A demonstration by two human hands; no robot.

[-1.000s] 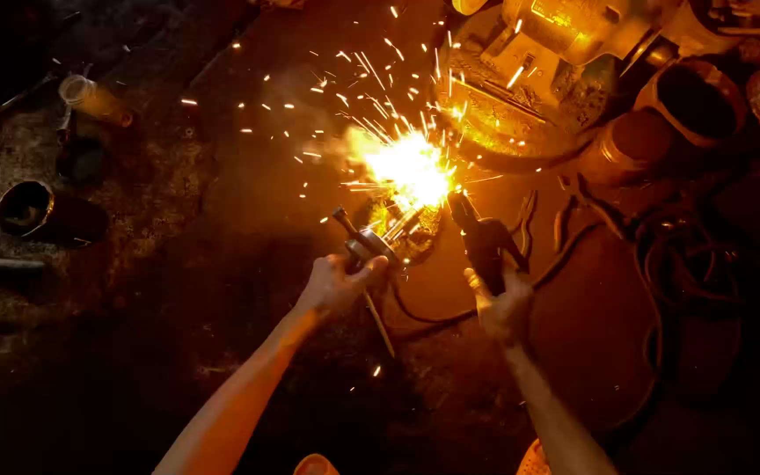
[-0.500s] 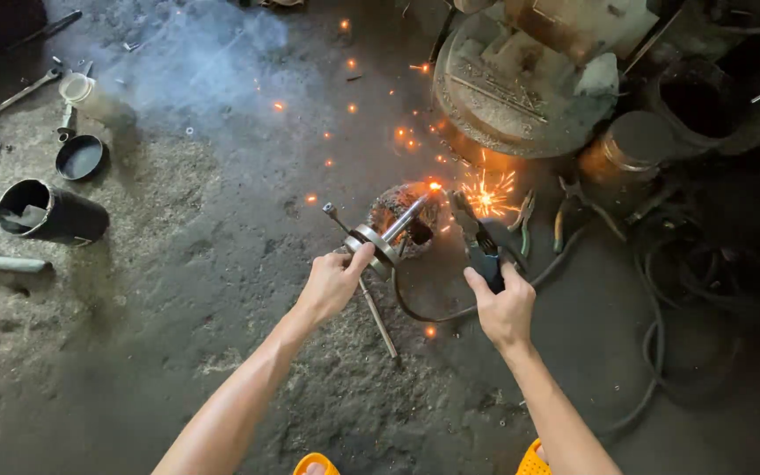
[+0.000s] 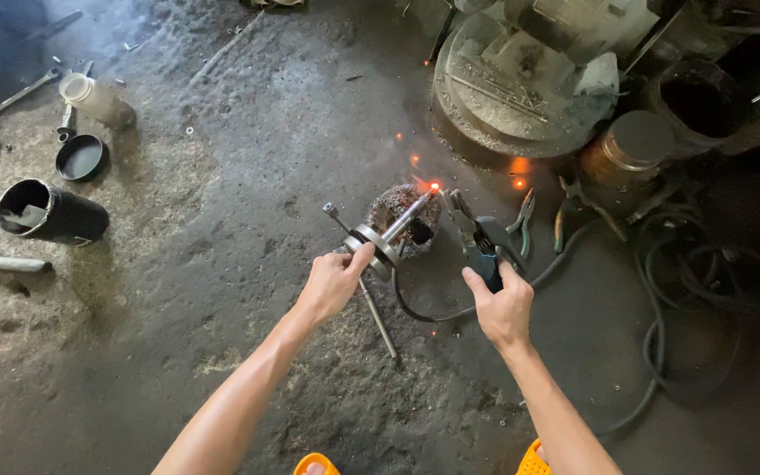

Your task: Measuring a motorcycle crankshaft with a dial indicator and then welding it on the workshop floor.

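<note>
A dull grey, stained concrete floor (image 3: 222, 264) is seen, mottled with darker patches and paler dust. A silver-grey metal shaft with a round flange (image 3: 389, 236) is tipped with a glowing orange-red point, and orange sparks (image 3: 517, 167) are scattered over the dark ground beside it. A black and dark blue welding holder (image 3: 482, 251) is gripped by the right hand (image 3: 503, 308). Green-handled pliers (image 3: 522, 218) and orange-handled pliers (image 3: 559, 224) are laid nearby. A black cylindrical pipe section (image 3: 50, 213), a black round shallow dish (image 3: 79, 158) and a cream-coloured plastic bottle (image 3: 97, 98) are shown at the left. Bright orange sandals (image 3: 318, 463) are visible at the bottom edge.
</note>
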